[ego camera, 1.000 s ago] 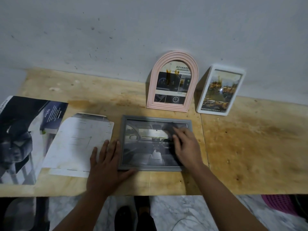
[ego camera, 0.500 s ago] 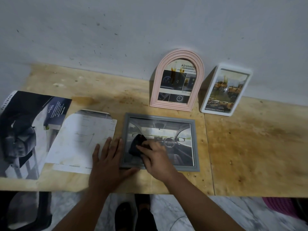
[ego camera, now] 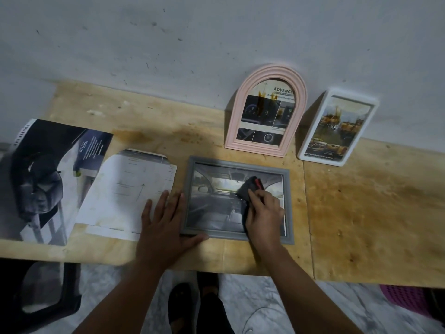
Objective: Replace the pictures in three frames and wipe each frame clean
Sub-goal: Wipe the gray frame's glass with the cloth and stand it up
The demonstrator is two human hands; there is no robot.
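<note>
1. The wooden table (ego camera: 373, 213) fills the middle of the picture from left to right, and its far edge meets a grey wall (ego camera: 192, 44) in the upper part.
2. A large car brochure (ego camera: 48, 179) lies flat at the left side of the picture, and it shows a dark car seat.
3. A white paper sheet (ego camera: 125, 191) lies just right of the brochure, with its left edge over the brochure.
4. The grey frame (ego camera: 238, 201) lies flat in the centre of the picture. It holds a picture of a car interior, seen from the seats toward the windscreen.
5. The pink arched frame (ego camera: 265, 109) stands in the upper centre and leans on the wall. It holds a printed page with the word "ADVANCE" and small dashboard photos.
6. The white frame (ego camera: 337, 127) stands to the right of the pink one and also leans on the wall. It holds a picture with yellow vehicles.
7. The left hand (ego camera: 163, 227) lies flat with fingers spread at the lower left corner of the grey frame; the thumb is along the lower edge, and the fingers reach onto the white paper sheet.
8. The right hand (ego camera: 263, 210) is on the right part of the glass, with fingers curled around a dark cloth (ego camera: 248, 186).
9. The dark cloth, with a small red part, touches the glass near the upper middle of the grey frame.
</note>
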